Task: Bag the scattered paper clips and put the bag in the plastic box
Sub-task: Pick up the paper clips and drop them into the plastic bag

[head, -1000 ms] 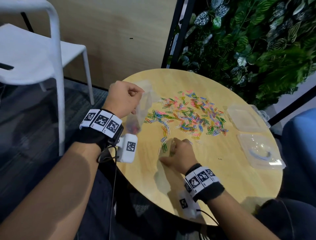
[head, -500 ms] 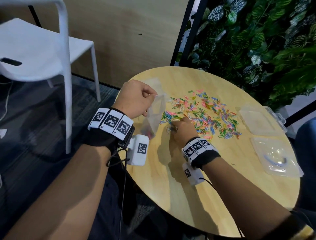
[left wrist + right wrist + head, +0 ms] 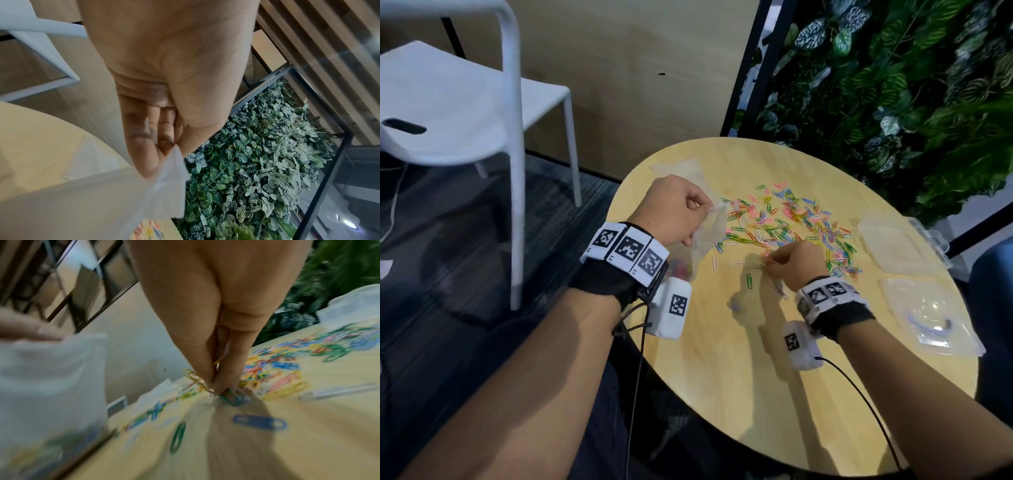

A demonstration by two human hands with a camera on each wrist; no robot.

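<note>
1. Nearest the person, the right hand (image 3: 792,263) has travelled from the bag side back to the near edge of the paper clip pile; half a second ago it was close beside the bag. Its fingertips (image 3: 221,386) are drawn together on the round wooden tabletop (image 3: 739,394), pinching a few yellow and green paper clips. This looks like the start of another pick, so bagging is still under way.
2. A few stray clips, among them a green paper clip (image 3: 749,281), lie apart on the tabletop just left of that hand.
3. To the left, the left hand (image 3: 674,214) stays raised over the tabletop edge, thumb and curled fingers pinching the rim of the clear plastic bag (image 3: 709,233), which hangs down with some coloured clips already in its bottom.
4. Beyond both hands, the scattered paper clips (image 3: 791,222) still cover the middle of the tabletop: most of the job remains.
5. Farther right sit the clear plastic box (image 3: 904,246) and a separate clear lid-like piece (image 3: 931,318), neither yet holding the bag.
</note>
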